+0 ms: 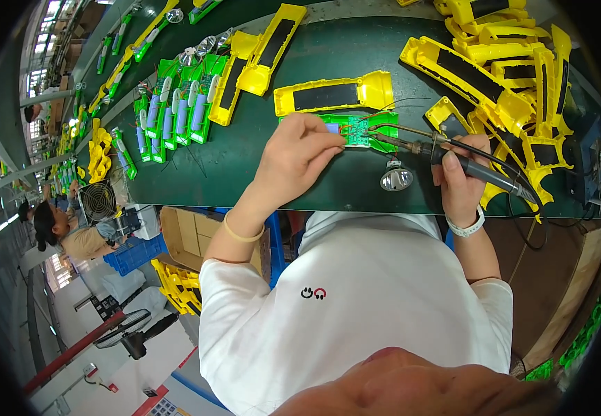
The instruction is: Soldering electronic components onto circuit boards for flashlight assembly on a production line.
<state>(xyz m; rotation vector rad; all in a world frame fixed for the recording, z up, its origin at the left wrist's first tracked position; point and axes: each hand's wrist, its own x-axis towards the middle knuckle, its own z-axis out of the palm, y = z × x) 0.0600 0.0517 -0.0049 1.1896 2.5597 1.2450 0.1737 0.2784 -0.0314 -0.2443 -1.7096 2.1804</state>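
A green flashlight housing half (385,123) lies on the bench, holding a circuit board (358,132) with thin red and black wires and a purple battery cell (332,128). My left hand (295,161) covers the housing's left end. Its thumb and forefinger are pinched at the board's edge; what lies between them is hidden. My right hand (461,173) grips a soldering iron (472,170), its tip over the right part of the board. A thin metal guide tube (411,130) runs beside the iron to the same spot. A round reflector (397,178) sits just below the housing.
Beyond the housing lies a yellow shell half (333,93). Yellow shells (515,76) pile up at the right, near a dark blue box (587,163). Green housings with cells (175,111) stand in a row at the left. The iron's cable (533,225) hangs past the bench edge. Another person (64,225) sits far left.
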